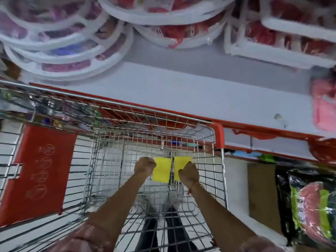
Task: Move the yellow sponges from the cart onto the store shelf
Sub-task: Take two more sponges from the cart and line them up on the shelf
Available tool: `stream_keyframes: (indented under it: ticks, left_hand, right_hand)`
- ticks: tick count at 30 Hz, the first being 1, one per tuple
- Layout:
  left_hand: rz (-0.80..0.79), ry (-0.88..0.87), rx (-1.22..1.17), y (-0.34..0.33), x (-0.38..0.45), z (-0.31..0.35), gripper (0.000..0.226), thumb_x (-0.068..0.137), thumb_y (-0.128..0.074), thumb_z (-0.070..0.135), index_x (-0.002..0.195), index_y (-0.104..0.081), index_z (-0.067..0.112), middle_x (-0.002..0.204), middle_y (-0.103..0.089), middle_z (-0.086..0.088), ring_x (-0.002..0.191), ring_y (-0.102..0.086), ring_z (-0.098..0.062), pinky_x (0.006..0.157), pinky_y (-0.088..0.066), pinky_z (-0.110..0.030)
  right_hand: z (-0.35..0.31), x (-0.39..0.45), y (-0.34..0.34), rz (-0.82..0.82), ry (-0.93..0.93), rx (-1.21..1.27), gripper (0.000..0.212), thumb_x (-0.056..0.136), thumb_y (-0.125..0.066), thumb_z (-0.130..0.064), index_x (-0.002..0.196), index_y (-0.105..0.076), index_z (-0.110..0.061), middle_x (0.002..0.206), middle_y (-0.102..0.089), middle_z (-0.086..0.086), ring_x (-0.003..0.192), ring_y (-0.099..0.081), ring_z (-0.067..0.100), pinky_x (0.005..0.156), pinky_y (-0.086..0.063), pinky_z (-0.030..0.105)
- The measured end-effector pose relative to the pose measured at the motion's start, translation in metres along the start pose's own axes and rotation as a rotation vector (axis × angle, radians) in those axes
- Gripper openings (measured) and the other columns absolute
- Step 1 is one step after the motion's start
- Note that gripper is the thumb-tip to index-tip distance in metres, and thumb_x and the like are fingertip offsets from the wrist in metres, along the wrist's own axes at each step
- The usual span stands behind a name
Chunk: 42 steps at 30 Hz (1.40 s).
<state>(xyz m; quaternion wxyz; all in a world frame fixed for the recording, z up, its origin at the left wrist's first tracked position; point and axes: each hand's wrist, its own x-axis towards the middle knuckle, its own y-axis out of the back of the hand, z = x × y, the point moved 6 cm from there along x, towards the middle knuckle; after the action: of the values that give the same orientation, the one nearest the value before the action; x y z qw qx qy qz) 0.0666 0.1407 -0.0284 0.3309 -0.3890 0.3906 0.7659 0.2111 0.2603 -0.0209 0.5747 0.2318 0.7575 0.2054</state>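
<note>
Fingers clenched: my left hand (pixel 145 165) and right hand (pixel 189 173) each grasp 1 of 2 flat yellow rectangular sponges (pixel 161 170) inside the wire cart (pixel 216 153); white shelf (pixel 200 91) awaits.

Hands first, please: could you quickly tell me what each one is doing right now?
Left hand: closed on the left yellow sponge, inside the cart.
Right hand: closed on the right yellow sponge, inside the cart.

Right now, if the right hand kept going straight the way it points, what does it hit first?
Likely the cart's far wire wall. The right hand, gripping a yellow sponge, points up-frame toward it; the store shelf lies beyond. Depth is unclear.
</note>
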Motion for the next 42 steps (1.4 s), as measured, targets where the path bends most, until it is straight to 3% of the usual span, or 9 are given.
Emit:
stream_keyframes:
  ticks: [4,8,15,19,24,29,35,39,42]
  left_hand:
    - [0.011,0.025,0.224,-0.022,0.021,-0.020,0.042,0.086,-0.064,0.022,0.122,-0.059,0.001,0.128,-0.062,-0.013,0.117,-0.060,-0.032,0.098,-0.050,-0.037]
    - [0.047,0.040,0.267,-0.028,0.033,-0.028,0.048,0.087,-0.063,0.030,0.125,-0.055,0.002,0.132,-0.058,-0.013,0.120,-0.056,-0.030,0.091,-0.047,-0.034]
    - [0.091,0.133,0.033,-0.014,0.037,-0.049,0.053,0.077,-0.076,0.023,0.121,-0.055,0.003,0.126,-0.062,-0.017,0.116,-0.059,-0.032,0.095,-0.049,-0.036]
    - [0.098,0.121,-0.026,0.002,0.030,-0.056,0.056,0.069,-0.082,0.024,0.114,-0.056,0.003,0.116,-0.067,-0.021,0.106,-0.065,-0.036,0.089,-0.056,-0.043]
    - [0.050,0.024,-0.142,0.030,0.000,-0.037,0.026,0.070,-0.082,0.021,0.075,-0.057,0.016,0.112,-0.069,-0.020,0.106,-0.065,-0.035,0.092,-0.054,-0.044]
    - [-0.101,-0.074,-0.325,0.061,-0.051,0.000,0.035,0.077,-0.076,0.013,0.106,-0.059,0.003,0.121,-0.064,-0.023,0.102,-0.064,-0.035,0.081,-0.055,-0.043]
    - [-0.199,-0.255,-0.379,0.099,-0.111,0.055,0.038,0.080,-0.073,0.018,0.113,-0.063,0.001,0.111,-0.069,-0.015,0.089,-0.068,-0.025,0.064,-0.056,-0.028]
    - [-0.261,-0.376,-0.423,0.124,-0.155,0.101,0.026,0.081,-0.071,0.016,0.102,-0.065,0.002,0.106,-0.071,-0.016,0.081,-0.068,-0.021,0.053,-0.060,-0.025]
    - [-0.271,-0.477,-0.382,0.143,-0.188,0.136,0.038,0.080,-0.073,0.020,0.111,-0.065,0.000,0.108,-0.072,-0.013,0.085,-0.069,-0.020,0.058,-0.060,-0.023]
  right_hand:
    - [0.005,0.009,-0.022,0.087,0.051,-0.101,0.066,0.092,-0.053,-0.018,0.147,-0.022,0.000,0.145,-0.037,0.023,0.132,-0.038,0.038,0.112,-0.033,0.038]
    - [0.004,0.013,-0.025,0.182,0.101,-0.006,0.064,0.088,-0.057,-0.007,0.144,-0.027,-0.004,0.141,-0.038,0.022,0.114,-0.056,0.038,0.095,-0.050,0.039]
    - [0.015,0.026,-0.037,0.126,-0.089,0.090,0.063,0.083,-0.066,-0.021,0.137,-0.038,-0.004,0.133,-0.053,0.021,0.122,-0.050,0.036,0.100,-0.042,0.036]
    - [0.008,0.018,-0.033,0.072,-0.026,0.228,0.040,0.077,-0.073,-0.021,0.111,-0.062,-0.002,0.119,-0.062,0.023,0.099,-0.061,0.030,0.075,-0.045,0.029]
    - [-0.009,-0.014,-0.004,0.080,0.071,0.413,0.032,0.079,-0.074,-0.016,0.106,-0.069,0.000,0.109,-0.072,0.020,0.100,-0.067,0.035,0.084,-0.055,0.040]
    - [-0.029,-0.055,0.041,0.050,0.152,0.648,0.031,0.080,-0.073,-0.005,0.109,-0.067,0.004,0.110,-0.070,0.019,0.077,-0.065,0.022,0.064,-0.053,0.021]
    - [-0.060,-0.103,0.099,-0.006,0.275,0.812,0.039,0.081,-0.071,-0.008,0.118,-0.063,0.004,0.119,-0.068,0.020,0.104,-0.067,0.031,0.091,-0.055,0.041]
    - [-0.083,-0.144,0.146,-0.029,0.408,0.888,0.036,0.085,-0.068,-0.011,0.118,-0.063,0.001,0.114,-0.069,0.015,0.091,-0.068,0.022,0.062,-0.057,0.023]
    - [-0.095,-0.169,0.186,0.000,0.488,0.915,0.038,0.084,-0.070,-0.013,0.118,-0.063,0.001,0.118,-0.069,0.015,0.103,-0.069,0.028,0.066,-0.058,0.024]
